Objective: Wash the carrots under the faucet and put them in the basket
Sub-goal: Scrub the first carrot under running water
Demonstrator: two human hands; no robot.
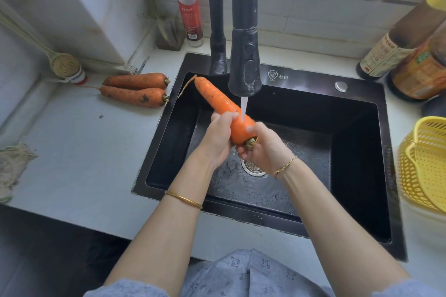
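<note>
Your left hand wraps the carrot at its middle and your right hand grips the stem end, under the running faucet over the sink. Wet skin could let it slip and drop. Two muddy carrots lie on the counter, well apart from the basket.

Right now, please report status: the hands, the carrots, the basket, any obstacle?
Left hand and right hand both grip one carrot under running faucet. Two dirty carrots wait on counter. Yellow basket right of sink; nothing in the way.
</note>
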